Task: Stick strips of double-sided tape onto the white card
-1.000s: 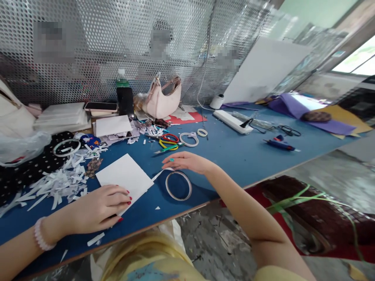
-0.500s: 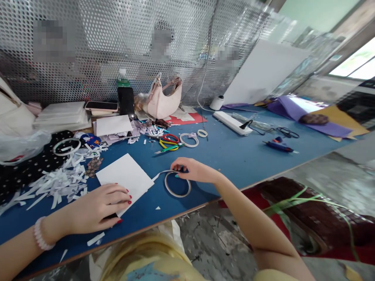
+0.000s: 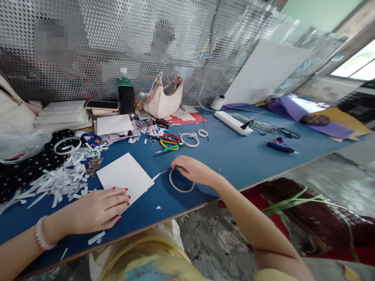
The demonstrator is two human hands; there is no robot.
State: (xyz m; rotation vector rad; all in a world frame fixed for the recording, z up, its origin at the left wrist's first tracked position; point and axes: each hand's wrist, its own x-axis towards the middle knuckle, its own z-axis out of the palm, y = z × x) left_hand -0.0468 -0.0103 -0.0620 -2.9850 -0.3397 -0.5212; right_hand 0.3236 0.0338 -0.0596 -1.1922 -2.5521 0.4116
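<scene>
A white square of paper or card (image 3: 125,171) lies tilted on the blue table. My left hand (image 3: 98,208) rests flat over its lower edge, fingers stretched out and holding nothing. Right of the card, my right hand (image 3: 195,170) pinches the upper rim of a roll of narrow tape (image 3: 182,191). From the roll a pale strip of tape (image 3: 161,174) runs left to the card's right corner. Thumb and fingertips are partly hidden behind the hand. A small white triangular scrap (image 3: 158,207) sits below the card's corner.
Beyond my hands lie scissors with red and yellow handles (image 3: 171,138), a green-handled cutter (image 3: 170,148) and white tape rolls (image 3: 190,140). Shredded paper (image 3: 66,177) heaps at left. Behind stand a pale handbag (image 3: 165,99) and a power strip (image 3: 233,123). A glue gun (image 3: 278,145) lies right.
My right hand has tipped the tape roll up and shifted it slightly right, away from the card. My left hand stays on the card, slightly lower.
</scene>
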